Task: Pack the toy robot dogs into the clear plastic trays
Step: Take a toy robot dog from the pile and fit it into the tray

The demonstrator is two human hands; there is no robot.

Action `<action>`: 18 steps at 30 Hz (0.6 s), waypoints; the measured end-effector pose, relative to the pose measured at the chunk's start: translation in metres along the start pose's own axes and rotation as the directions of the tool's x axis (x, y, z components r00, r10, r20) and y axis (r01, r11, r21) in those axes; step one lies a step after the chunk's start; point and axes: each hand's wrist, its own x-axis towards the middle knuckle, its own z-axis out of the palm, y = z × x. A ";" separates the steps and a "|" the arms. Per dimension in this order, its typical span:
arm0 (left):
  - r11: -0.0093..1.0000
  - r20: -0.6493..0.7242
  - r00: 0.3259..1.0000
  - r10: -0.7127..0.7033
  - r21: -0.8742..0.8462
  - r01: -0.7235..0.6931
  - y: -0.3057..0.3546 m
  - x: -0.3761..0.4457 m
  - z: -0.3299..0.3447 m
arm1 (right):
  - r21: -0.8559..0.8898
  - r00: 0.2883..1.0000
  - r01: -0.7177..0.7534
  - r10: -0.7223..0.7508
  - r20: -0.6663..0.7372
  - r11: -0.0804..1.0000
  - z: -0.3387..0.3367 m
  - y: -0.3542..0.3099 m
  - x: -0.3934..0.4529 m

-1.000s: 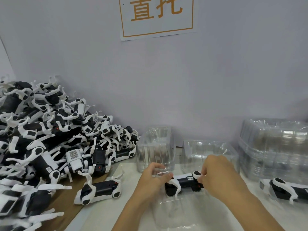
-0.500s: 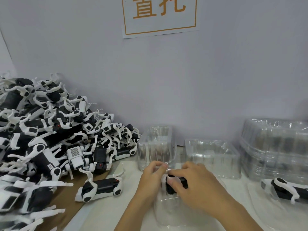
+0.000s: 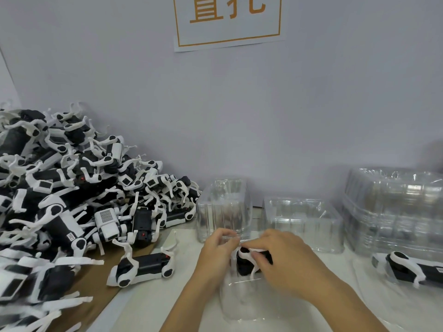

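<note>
White sign (image 3: 227, 20) with orange characters on grey wall (image 3: 239, 116).

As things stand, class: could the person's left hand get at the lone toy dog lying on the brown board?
Probably yes. The left hand is busy with the toy dog being packed, but the lone toy dog lies uncovered just to its left, with nothing between.

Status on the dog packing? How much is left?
Done: one dog lies in a clear tray at right. In hand: both hands, left and right, are fitting a dog into the front tray. Left: a big pile of dogs and a loose dog.
</note>
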 end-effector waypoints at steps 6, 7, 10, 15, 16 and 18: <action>1.000 -0.001 1.000 -0.024 -0.001 0.024 0.001 0.001 0.000 | 0.164 0.973 -0.158 0.182 -0.143 0.974 -0.010 0.031 0.002; 1.000 0.000 1.000 -0.022 0.004 0.022 0.002 0.000 0.000 | 0.167 0.965 -0.193 0.218 -0.149 0.967 -0.011 0.035 0.001; 1.000 0.004 1.000 -0.017 0.024 0.017 0.002 0.000 -0.001 | 0.222 0.944 -0.250 0.289 -0.161 0.942 -0.011 0.041 0.003; 1.000 0.017 1.000 -0.008 0.029 0.008 0.001 -0.001 -0.001 | 0.200 0.911 -0.306 0.348 -0.223 0.931 -0.001 0.035 0.004; 1.000 0.017 1.000 -0.007 0.027 0.007 0.001 -0.001 -0.001 | 0.178 0.910 -0.320 0.354 -0.216 0.931 0.000 0.034 0.004; 1.000 0.015 1.000 -0.005 0.028 0.004 0.002 -0.002 -0.001 | 0.159 0.910 -0.335 0.363 -0.201 0.929 -0.001 0.034 0.005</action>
